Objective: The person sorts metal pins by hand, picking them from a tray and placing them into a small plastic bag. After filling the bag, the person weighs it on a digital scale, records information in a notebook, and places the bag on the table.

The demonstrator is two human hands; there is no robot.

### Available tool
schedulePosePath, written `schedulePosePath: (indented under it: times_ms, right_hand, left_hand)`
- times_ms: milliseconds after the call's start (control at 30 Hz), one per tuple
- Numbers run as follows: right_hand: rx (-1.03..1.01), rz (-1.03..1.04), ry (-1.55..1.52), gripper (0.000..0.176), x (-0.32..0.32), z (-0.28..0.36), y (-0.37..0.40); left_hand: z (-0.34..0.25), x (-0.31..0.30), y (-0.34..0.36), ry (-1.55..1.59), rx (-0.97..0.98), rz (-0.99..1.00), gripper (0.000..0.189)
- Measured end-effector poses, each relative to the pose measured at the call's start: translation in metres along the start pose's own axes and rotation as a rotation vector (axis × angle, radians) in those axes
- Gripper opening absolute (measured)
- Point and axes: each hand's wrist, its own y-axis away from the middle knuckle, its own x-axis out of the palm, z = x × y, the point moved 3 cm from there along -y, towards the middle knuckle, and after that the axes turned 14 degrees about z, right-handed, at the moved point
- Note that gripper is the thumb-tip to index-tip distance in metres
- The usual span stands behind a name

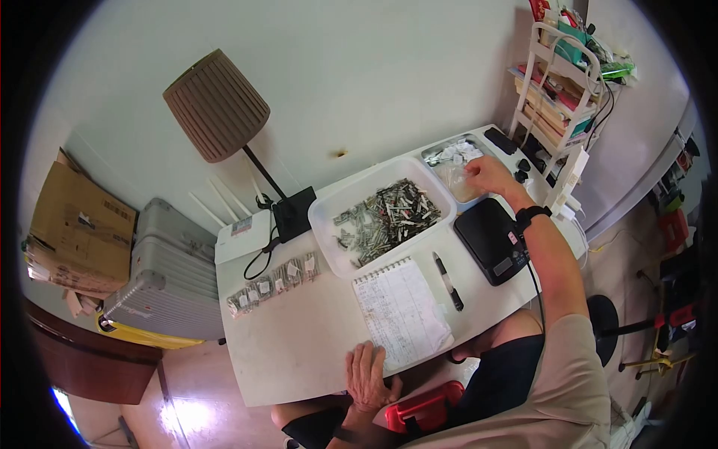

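My right hand [492, 181] reaches into the small tray [428, 159] at the back right of the table. Its fingers are closed on a clear plastic bag [454, 179]; the exact grip is partly hidden. White paper pieces [458, 153] lie in the back of this tray. My left hand [366, 376] rests on the table's front edge, fingers stretched out and holding nothing, beside the handwritten spiral notebook [400, 314]. A white plastic bin [329, 251] full of small metal-and-dark pieces [396, 217] stands at the middle back. Left of the notebook, several filled clear bags [273, 284] lie in a row.
A black digital scale [490, 241] and a pen [447, 280] lie right of the notebook. A brown-shaded lamp [218, 108] and white router [247, 233] stand at the back left. Beyond the table are a shelf cart [557, 90], suitcases [176, 277] and a cardboard box [81, 224].
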Motion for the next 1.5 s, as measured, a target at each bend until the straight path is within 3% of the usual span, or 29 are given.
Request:
schedulePosePath:
  times_ms: [200,267,367,467,567,600,667,700,800,1167,1267,1333,1500]
  right_hand:
    - [-0.123,-0.083,-0.122,0.011,-0.004,0.001,-0.011]
    - [-0.129,-0.045,-0.454,0.008,-0.006,0.024,0.001]
    - [-0.249,0.004,-0.555,0.013,-0.001,0.065,0.03]
    - [-0.242,0.039,-0.599,0.021,0.013,0.11,0.072]
    - [-0.325,0.107,-0.617,0.029,0.034,0.152,0.122]
    - [-0.349,0.148,-0.641,0.035,0.044,0.159,0.138]
    - [-0.389,0.225,-0.66,0.039,0.062,0.176,0.174]
    - [-0.386,0.241,-0.656,0.039,0.07,0.183,0.191]
    - [-0.363,0.318,-0.663,0.045,0.096,0.197,0.234]
    - [-0.282,0.439,-0.761,0.053,0.149,0.187,0.294]
    - [-0.29,0.264,-0.675,0.051,0.157,0.189,0.301]
    - [-0.362,-0.044,-0.586,0.043,0.156,0.191,0.31]
    - [-0.34,0.196,-0.743,0.026,0.178,0.189,0.326]
  left_hand:
    - [0.001,-0.001,0.0,0.012,-0.006,0.016,0.07]
    - [0.0,-0.002,-0.001,0.023,-0.007,0.009,0.07]
    - [-0.002,-0.007,-0.002,0.022,0.005,-0.018,0.071]
    - [-0.002,-0.015,-0.003,0.133,0.001,-0.075,0.068]
    - [0.002,-0.023,0.001,0.561,-0.135,-0.229,0.059]
    - [-0.002,-0.03,-0.001,0.563,-0.146,-0.236,0.059]
    - [-0.006,-0.036,-0.002,0.892,-0.269,-0.192,0.051]
    - [-0.015,-0.039,-0.007,1.252,-0.287,-0.174,0.046]
    - [-0.047,-0.059,-0.016,1.701,-0.337,0.015,0.032]
    - [-0.073,-0.048,0.011,1.739,-0.454,0.035,0.015]
    - [-0.074,-0.05,0.014,1.723,-0.463,0.026,0.012]
    - [-0.072,-0.05,0.016,1.697,-0.465,-0.024,0.013]
    - [-0.08,-0.046,0.016,1.574,-0.418,-0.054,0.011]
